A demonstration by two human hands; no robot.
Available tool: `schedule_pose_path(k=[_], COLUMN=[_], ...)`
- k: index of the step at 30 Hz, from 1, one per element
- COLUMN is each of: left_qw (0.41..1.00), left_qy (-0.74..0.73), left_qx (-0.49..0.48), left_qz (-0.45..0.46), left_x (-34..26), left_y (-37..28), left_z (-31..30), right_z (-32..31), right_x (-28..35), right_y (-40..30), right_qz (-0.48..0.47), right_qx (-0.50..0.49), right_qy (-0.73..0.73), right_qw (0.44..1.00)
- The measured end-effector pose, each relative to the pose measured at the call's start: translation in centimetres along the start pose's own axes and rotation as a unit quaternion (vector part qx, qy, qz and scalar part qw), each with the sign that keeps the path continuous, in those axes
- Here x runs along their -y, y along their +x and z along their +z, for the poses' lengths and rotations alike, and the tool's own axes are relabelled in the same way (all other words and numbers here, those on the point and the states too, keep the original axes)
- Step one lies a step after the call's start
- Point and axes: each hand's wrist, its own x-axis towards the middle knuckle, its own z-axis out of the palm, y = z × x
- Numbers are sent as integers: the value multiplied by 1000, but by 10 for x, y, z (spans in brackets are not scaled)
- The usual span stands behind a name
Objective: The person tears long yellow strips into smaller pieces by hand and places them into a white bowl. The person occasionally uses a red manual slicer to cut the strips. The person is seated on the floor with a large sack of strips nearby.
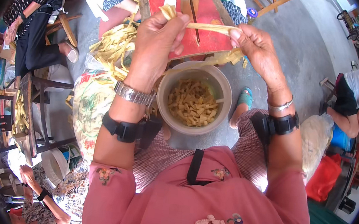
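Note:
A pale yellow fibrous strip point(211, 28) is stretched between my two hands, close to an upright metal blade point(194, 16). My left hand point(157, 39) pinches one end, and a folded tuft sticks up above the thumb. At the other end, my right hand point(259, 51) grips the strip between thumb and fingers; a loose tail hangs below it. The blade stands by a wooden block point(186, 5) on a red board point(212, 4). Below the board's near end sits a whitish plastic bucket point(163, 112) holding many short cut pieces point(193, 105). Whether the strip touches the blade, I cannot tell.
Long yellow strips point(116, 43) lie heaped left of the board, above a printed plastic sack point(89, 112). A lidded jar point(251, 15) stands beyond the board. Other people sit around, one at a wooden bench point(30, 112). A plastic bag point(315, 136) lies at right.

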Motion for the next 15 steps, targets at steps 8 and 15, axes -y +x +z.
schedule_pose_path(k=[8,15], left_qw=[814,910], left_qy=[508,398], left_qx=[-163,116], left_qz=[232,-8], left_x=[44,13], left_y=[31,-24], left_z=[-17,-22], right_z=[32,27], right_x=[-20,-2], right_y=[21,-25], right_qz=[-11,41], right_qx=[-92,-19], right_qy=[-273,144], right_qw=[958,989])
